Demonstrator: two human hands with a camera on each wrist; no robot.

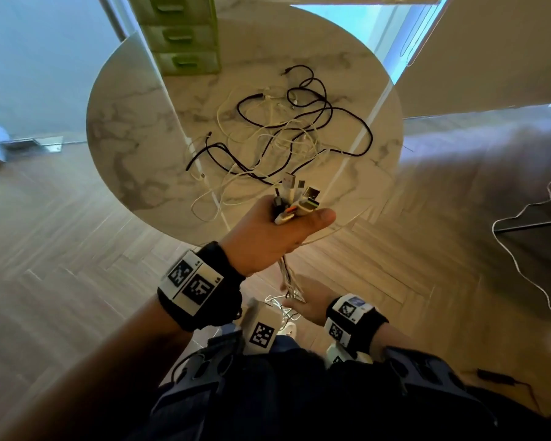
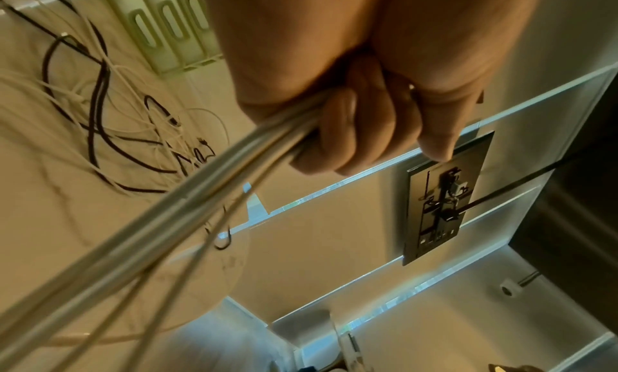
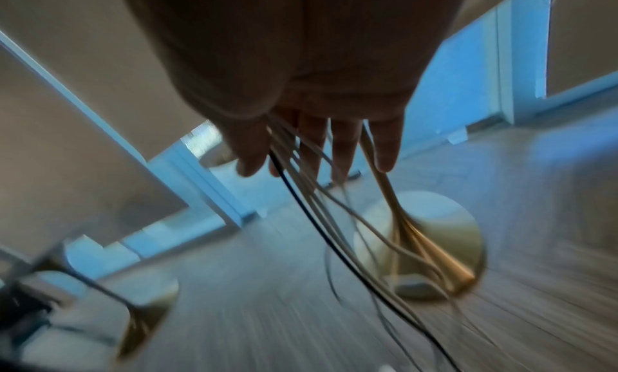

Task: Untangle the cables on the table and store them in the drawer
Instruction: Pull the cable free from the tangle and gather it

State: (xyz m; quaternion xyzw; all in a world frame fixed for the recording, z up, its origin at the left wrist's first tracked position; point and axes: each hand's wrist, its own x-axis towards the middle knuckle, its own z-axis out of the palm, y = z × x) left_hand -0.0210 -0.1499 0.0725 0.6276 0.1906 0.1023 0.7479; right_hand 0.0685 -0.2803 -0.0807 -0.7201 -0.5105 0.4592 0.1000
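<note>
My left hand (image 1: 277, 233) is raised over the near edge of the round marble table (image 1: 124, 138) and grips a bundle of cables (image 1: 295, 198), with the plug ends sticking up out of the fist. In the left wrist view its fingers (image 2: 351, 129) curl round the white cords (image 2: 200, 187). The cords hang down to my right hand (image 1: 299, 305) below the table edge. There they run loosely between its straight fingers (image 3: 344, 150); that view is blurred. A tangle of black and white cables (image 1: 283, 128) lies on the table. The green drawer unit (image 1: 185, 36) stands at the back with its drawers closed.
The table's round brass base (image 3: 434, 245) stands on the wooden floor under my right hand. A white charger cable (image 1: 522, 249) trails over the floor at the right, beside a grey upholstered piece (image 1: 490, 138). Glass panels stand behind the table.
</note>
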